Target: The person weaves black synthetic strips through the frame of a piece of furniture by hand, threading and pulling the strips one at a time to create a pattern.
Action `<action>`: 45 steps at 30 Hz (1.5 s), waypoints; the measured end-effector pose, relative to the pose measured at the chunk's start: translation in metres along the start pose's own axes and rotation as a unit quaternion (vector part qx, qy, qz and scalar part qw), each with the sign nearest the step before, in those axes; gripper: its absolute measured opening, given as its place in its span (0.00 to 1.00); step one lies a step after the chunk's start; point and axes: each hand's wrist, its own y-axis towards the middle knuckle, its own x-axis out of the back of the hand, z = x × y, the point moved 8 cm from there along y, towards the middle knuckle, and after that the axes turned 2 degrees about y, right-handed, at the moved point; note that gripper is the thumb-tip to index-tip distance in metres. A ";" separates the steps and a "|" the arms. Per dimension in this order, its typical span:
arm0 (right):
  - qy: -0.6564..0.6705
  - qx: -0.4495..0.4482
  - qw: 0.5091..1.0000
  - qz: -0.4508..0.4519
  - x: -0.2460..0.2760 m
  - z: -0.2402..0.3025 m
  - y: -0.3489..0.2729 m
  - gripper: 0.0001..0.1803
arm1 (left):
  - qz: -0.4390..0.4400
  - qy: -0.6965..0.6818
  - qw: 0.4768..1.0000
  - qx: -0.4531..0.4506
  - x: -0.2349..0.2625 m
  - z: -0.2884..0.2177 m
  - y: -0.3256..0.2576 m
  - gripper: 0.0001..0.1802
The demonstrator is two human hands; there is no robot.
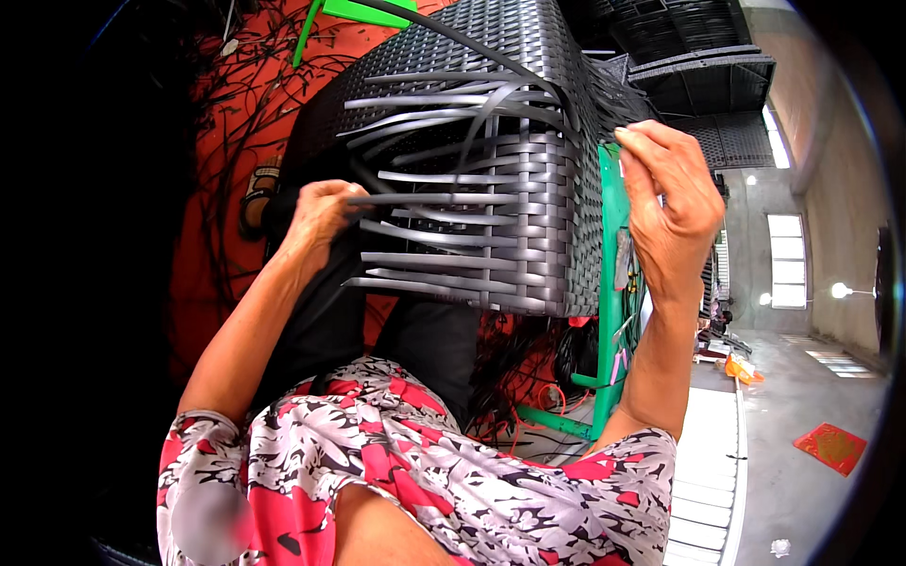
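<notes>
A black wicker furniture piece (540,189), woven from flat plastic strips, stands in front of me. Several loose strip ends stick out from its weave toward the left. One of them, a flat black strip (434,199), runs out to my left hand (323,222), whose fingers are closed on its end. My right hand (672,193) is raised at the right side of the piece, thumb and fingers pinched together; whatever may be between them is too small to make out. A longer loose strip (472,42) arches over the top of the weave.
A green frame (609,274) stands beside the wicker piece, with small tools at it. Strip scraps litter the red floor covering (212,174). A bright green stool (370,11) is at the far left, more black woven furniture (703,90) at the far right. A red sheet (830,447) lies on grey floor.
</notes>
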 end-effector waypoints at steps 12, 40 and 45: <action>-0.160 0.111 0.967 0.166 -0.073 0.007 0.016 0.16 | -0.102 0.108 0.885 -0.442 -0.028 -0.168 -0.112 0.03; 0.183 -0.118 0.973 -0.081 0.029 -0.008 0.017 0.13 | -0.026 0.207 0.857 -0.471 -0.135 -0.194 -0.077 0.14; 0.000 0.005 1.000 0.014 0.017 0.013 0.014 0.06 | 0.033 0.097 0.953 -0.286 -0.132 -0.178 -0.054 0.14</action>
